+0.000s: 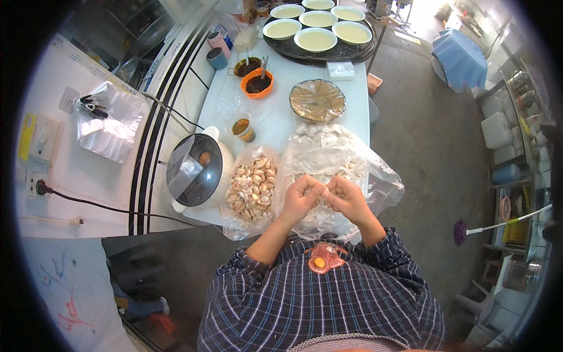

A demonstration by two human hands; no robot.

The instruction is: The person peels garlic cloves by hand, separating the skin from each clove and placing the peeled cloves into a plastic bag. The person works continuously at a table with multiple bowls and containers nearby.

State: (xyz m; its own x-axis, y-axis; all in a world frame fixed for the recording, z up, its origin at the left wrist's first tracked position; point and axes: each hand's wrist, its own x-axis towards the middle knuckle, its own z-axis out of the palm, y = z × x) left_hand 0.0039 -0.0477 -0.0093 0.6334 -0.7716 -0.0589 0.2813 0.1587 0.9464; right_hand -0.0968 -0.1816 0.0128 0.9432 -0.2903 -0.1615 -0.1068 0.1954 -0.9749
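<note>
My left hand (303, 198) and my right hand (347, 198) meet at the fingertips over a clear plastic bag. Pinched between them is a small pale piece, apparently a garlic clove (324, 187), mostly hidden by the fingers. Beneath both hands the spread plastic bag (325, 152) holds whitish pieces that look like garlic or its skins, blurred by the film. Left of my hands, an open plastic bag (231, 222) is full of loose unpeeled garlic cloves (253, 189).
A white electric pot (225, 163) with a glass lid stands at the table's left edge. Beyond are a plastic cup of brown liquid (243, 130), an orange bowl of dark sauce (257, 83) and a film-covered bowl (317, 100). Several filled plates (315, 40) sit on a round black stand (303, 55).
</note>
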